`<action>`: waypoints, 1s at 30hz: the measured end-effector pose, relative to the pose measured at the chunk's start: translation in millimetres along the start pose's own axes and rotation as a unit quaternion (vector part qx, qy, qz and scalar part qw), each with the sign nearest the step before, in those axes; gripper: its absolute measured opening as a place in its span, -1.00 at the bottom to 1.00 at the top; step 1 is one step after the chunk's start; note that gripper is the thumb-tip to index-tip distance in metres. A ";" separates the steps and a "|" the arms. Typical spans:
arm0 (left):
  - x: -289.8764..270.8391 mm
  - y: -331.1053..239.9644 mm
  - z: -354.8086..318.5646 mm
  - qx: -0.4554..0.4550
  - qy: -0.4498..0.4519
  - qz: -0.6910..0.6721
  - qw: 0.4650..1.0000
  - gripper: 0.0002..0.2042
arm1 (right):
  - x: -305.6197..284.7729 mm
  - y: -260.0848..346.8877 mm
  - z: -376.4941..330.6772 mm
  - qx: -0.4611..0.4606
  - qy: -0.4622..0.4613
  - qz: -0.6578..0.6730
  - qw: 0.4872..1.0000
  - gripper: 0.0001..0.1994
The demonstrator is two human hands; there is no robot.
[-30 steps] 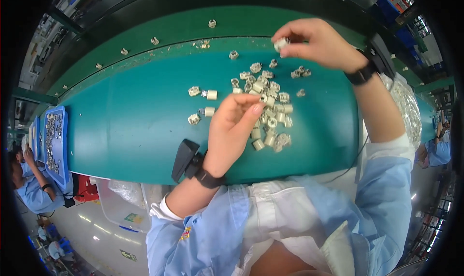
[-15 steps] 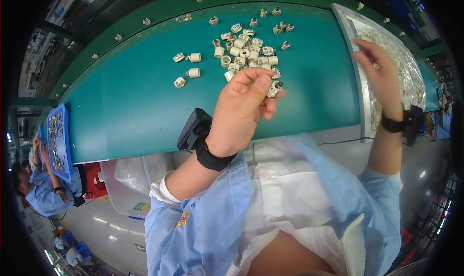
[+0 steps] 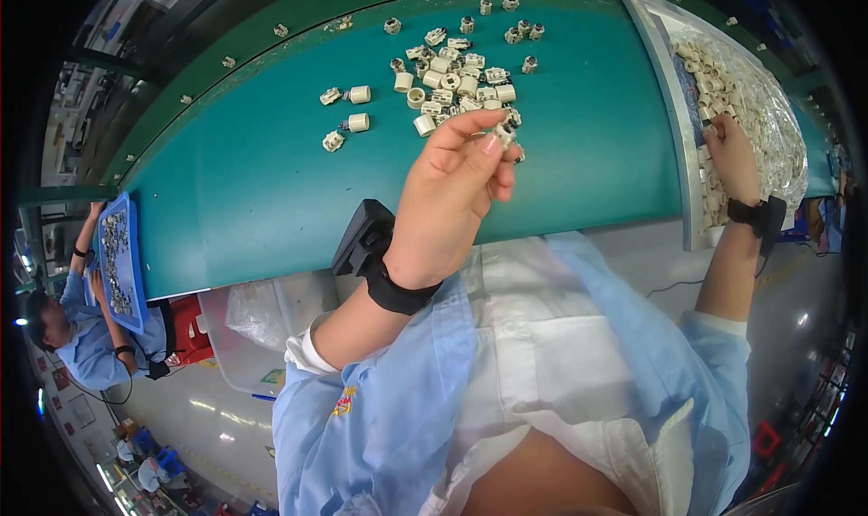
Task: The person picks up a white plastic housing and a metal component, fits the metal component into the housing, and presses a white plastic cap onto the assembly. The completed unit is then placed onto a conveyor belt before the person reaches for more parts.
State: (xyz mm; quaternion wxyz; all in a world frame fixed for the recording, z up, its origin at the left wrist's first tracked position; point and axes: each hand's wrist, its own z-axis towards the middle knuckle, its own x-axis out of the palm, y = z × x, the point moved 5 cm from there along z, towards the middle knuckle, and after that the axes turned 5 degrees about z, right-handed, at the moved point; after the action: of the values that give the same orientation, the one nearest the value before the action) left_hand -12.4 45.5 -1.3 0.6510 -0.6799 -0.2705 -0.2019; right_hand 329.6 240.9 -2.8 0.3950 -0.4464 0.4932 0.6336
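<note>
Within my left hand (image 3: 441,195), one small pale piece (image 3: 505,135)

Over the near edge of the heap (image 3: 450,80), I pinched that piece between thumb and forefinger. The heap mixed cream cylinders with open-sided parts on the green bench (image 3: 262,191). Left of it, two cylinders (image 3: 360,122) lay apart beside two stubby parts (image 3: 333,142). Off to the right, my right hand (image 3: 737,159) was down among the cream pieces (image 3: 710,78) in a pale-framed tray (image 3: 672,114), fingers drawn close; I could not tell whether they gripped anything.

As I judged it, much was left: the heap was large, the tray well filled. Perhaps the spaced-out pieces (image 3: 281,30) along the strip beyond the bench were done. Farther left sat a blue tray (image 3: 138,256), a co-worker (image 3: 95,346) beside it.
</note>
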 end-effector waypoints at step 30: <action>0.9 -1.6 -1.4 -0.049 -0.004 0.066 0.997 -0.66 | 10.8 200.4 -76.4 -0.125 0.237 0.647 0.714 -0.76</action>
State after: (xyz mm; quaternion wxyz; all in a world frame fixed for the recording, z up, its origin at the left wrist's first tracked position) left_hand -12.6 44.3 0.6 0.6275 -0.7285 -0.2172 -0.1687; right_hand 151.4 126.5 32.6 -0.3002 -0.1990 0.6553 0.6640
